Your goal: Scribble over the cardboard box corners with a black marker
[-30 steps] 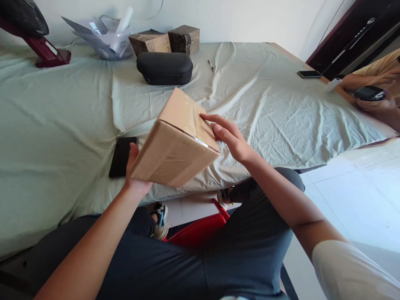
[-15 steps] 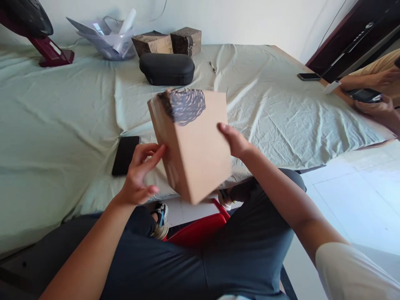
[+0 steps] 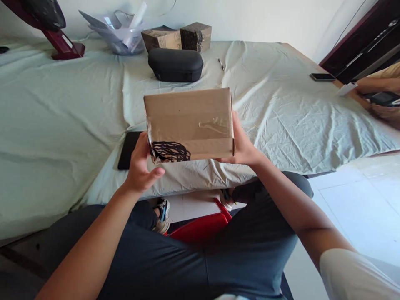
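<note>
A taped cardboard box is held up in front of me, over the near edge of the cloth-covered table. Black scribble covers its lower left corner, and clear tape runs across the face turned toward me. My left hand is at the box's left end, its fingers partly hidden behind it and its thumb stuck out below. On the other side, my right hand grips the right end, with fingers reaching underneath. Just left of the box, a black phone lies on the cloth, partly covered by my left hand.
Behind the box sit a black zip case, two cardboard boxes, a clear plastic basket of papers and a dark red stand. A pen and another phone lie farther right. Another person's hands hold a device.
The box has been turned, so its taped side now faces me instead of the broad plain face. My right hand has shifted to its end, and my left fingers have moved behind it.
</note>
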Tool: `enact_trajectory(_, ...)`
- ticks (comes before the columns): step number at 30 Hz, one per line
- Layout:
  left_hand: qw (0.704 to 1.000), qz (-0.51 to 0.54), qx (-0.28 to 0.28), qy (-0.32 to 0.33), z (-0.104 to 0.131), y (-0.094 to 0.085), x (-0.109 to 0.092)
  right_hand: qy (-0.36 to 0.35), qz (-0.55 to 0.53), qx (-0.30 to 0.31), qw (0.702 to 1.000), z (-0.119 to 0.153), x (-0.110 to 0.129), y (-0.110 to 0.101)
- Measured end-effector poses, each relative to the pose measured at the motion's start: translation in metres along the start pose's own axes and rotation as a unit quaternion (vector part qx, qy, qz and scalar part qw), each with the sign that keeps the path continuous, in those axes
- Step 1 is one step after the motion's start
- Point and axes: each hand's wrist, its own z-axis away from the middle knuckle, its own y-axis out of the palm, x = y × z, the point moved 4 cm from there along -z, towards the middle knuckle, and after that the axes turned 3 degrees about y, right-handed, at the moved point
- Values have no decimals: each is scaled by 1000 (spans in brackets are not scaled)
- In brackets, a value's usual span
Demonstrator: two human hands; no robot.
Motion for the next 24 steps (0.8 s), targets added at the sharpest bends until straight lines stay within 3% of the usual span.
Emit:
enact_trajectory(3,997,81,10,7,6,11,0,-56,74,4,996,-3,-3,4)
enact_trajectory(6,988,141,-4,-60,10,22,-4,-66,131,12,989,-4,-7,9)
enact_trajectory(10,987,100,-43,-116,8,28,-17,-63,160,10,985,0,-10,13)
enact_trajectory(14,991,55,-42,-114,6,26,-23,-69,149,8,986,3,-17,19)
enact_trajectory(19,986,93,-44,-130,10,23,-19,-46,128,12,991,3,-23,29)
enact_trajectory(24,992,45,-46,-112,7,25,-23,-26,122,-4,992,1,-14,22)
